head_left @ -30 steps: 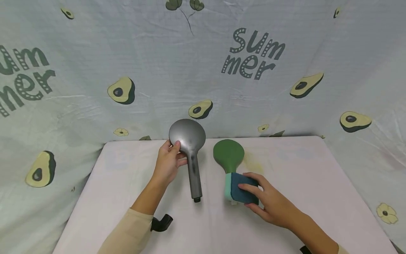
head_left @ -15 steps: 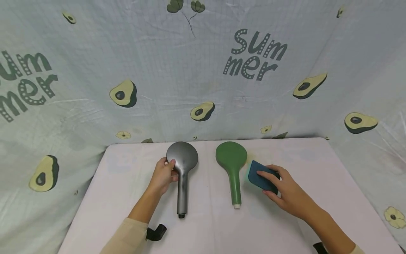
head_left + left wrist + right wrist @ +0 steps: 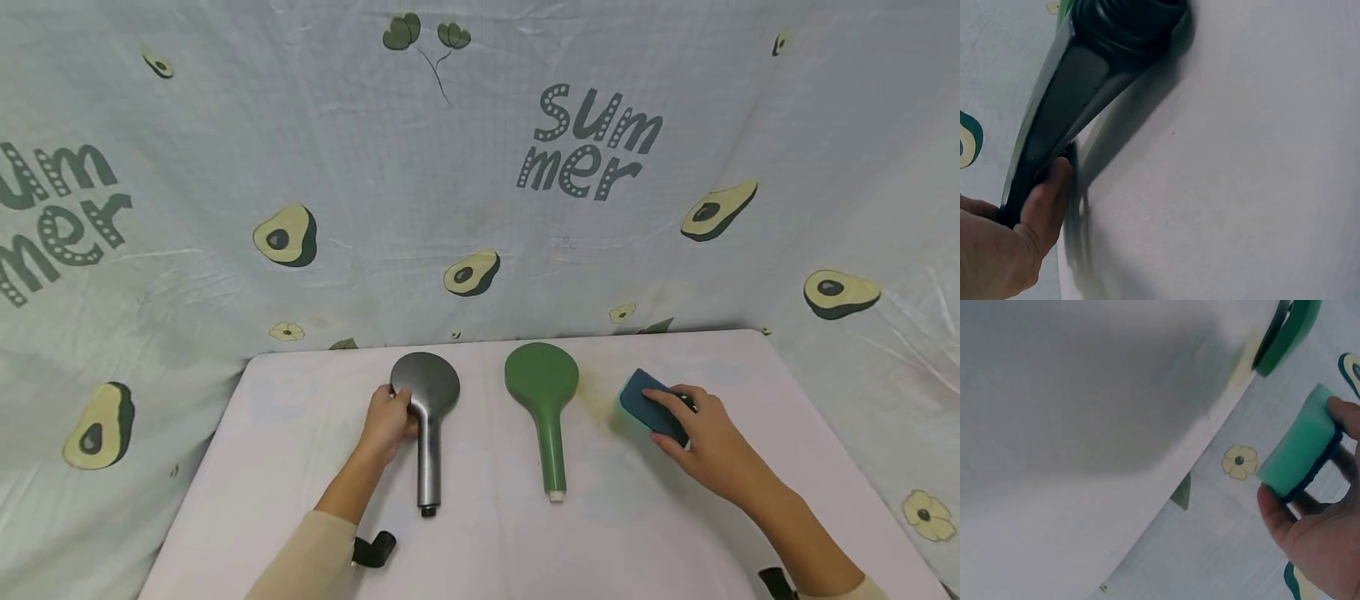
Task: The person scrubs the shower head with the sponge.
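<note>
My left hand (image 3: 384, 423) grips a grey shower head (image 3: 429, 379) at the left rim of its round face, the thumb lying on top. In the left wrist view, the dark handle (image 3: 1072, 87) of this shower head slants toward the camera and casts a shadow beneath it. A green shower head (image 3: 542, 379) with a white end lies to its right, touched by neither hand. Between thumb and fingers, my right hand (image 3: 712, 446) pinches a sponge (image 3: 651, 406), dark blue on one face. The right wrist view shows the sponge's mint green foam side (image 3: 1300, 447), raised above the table.
A white cloth-covered table (image 3: 487, 550) lies beneath, with a faint yellowish stain (image 3: 595, 396) right of the green shower head. Behind the table's far edge hangs a printed curtain (image 3: 375, 167). Black straps with stubby parts (image 3: 375, 550) sit at the wrists.
The sponge has moved right in my right hand, away from the green shower head, uncovering its handle. My left hand has lowered the grey shower head toward the table and slightly left.
</note>
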{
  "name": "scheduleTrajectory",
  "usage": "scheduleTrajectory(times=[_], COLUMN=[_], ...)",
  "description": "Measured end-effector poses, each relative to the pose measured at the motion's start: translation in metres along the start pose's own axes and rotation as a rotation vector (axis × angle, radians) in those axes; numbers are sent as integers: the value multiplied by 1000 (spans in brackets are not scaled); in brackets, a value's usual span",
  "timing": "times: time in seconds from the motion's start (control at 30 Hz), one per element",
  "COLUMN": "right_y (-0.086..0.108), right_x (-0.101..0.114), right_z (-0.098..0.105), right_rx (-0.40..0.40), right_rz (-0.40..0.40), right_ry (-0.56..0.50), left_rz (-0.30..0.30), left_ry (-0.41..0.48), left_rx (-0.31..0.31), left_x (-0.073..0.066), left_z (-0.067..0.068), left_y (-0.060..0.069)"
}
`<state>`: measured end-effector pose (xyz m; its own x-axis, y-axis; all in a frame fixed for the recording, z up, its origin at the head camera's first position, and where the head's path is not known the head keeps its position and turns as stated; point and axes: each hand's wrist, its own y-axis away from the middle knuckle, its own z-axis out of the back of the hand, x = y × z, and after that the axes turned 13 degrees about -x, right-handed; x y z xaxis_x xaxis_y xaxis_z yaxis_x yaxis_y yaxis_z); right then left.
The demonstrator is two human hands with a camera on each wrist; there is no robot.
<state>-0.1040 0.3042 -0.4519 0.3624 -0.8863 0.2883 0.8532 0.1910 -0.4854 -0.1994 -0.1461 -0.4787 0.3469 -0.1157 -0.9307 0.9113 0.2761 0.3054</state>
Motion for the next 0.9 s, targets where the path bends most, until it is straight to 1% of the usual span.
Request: scheduleTrajectory(times=[0.1, 0.17, 0.2, 0.23, 0.33, 0.43, 0.5, 0.57, 0.63, 0.7, 0.8, 0.9], right_y=[-9, -15, -18, -21, -30, -38, -44, -49, -53, -57, -60, -64], right_x=[-11, -18, -22, -26, -37, -47, -52, -56, -59, -62, -67, -68], right_z=[3, 4, 5, 4, 2, -1, -3, -5, -8, -9, -10, -12], right_rx=[13, 28, 43, 56, 109, 174, 211, 234, 254, 276, 299, 316], right_rz=[-60, -108, -135, -157, -211, -261, -288, -310, -318, -331, -355, -387], right_ry=[33, 57, 66, 78, 103, 128, 138, 145, 147, 145, 153, 165], left_rz=[-122, -171, -179, -172, -136, -156, -155, -137, -97, -78, -69, -82], left_ry=[-216, -315, -342, -350, -324, -377, -379, -353, -300, -281, -291, -317], left_rx=[-34, -53, -56, -53, -25, -24, -24, -13, -4, 6, 11, 2], left_x=[0, 0, 0, 0, -1, -2, -2, -1, 1, 3, 6, 7], left_z=[4, 7, 8, 9, 12, 14, 15, 16, 16, 16, 17, 18], left_y=[-1, -3, -4, -5, -7, -9, -10, -11, -12, -13, -12, -11])
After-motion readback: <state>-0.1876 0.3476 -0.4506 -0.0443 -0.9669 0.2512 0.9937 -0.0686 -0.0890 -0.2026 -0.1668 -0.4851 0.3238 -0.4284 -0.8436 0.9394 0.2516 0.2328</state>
